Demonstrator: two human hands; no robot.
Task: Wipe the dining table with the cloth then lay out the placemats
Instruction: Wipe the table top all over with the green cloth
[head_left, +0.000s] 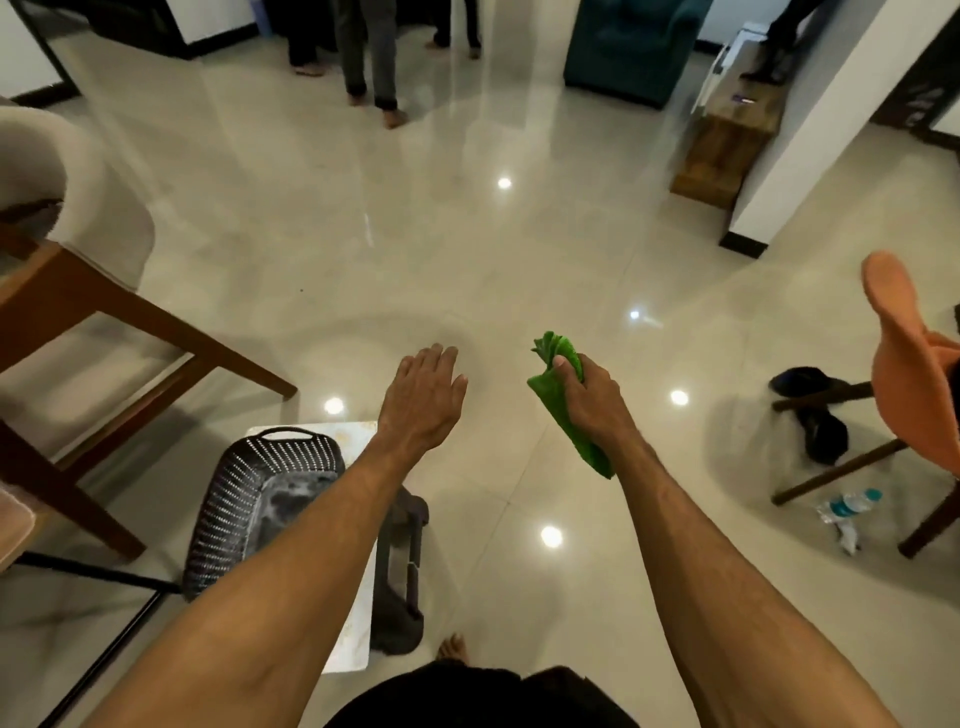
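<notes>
From the head camera, your right hand (589, 400) is closed around a bunched green cloth (563, 400), gripping it near its upper end so that a frilled tip sticks out above your thumb and a longer strip hangs down past your wrist. Your left hand (423, 397) is spread flat, palm down, fingers loosely together, holding nothing, and sits level with the right hand and a little apart from it. Both arms reach forward over a glossy tiled floor (395, 249). Below your left forearm a dark perforated basket (260, 499) stands on a pale board, with a dark bag (400, 577) just beside it. At the left edge you see a wooden table leg and frame (119, 332). At the right, an orange chair (914, 358) stands on wooden legs, with a plastic water bottle (847, 506) lying on the floor near it. No placemats can be made out here.
</notes>
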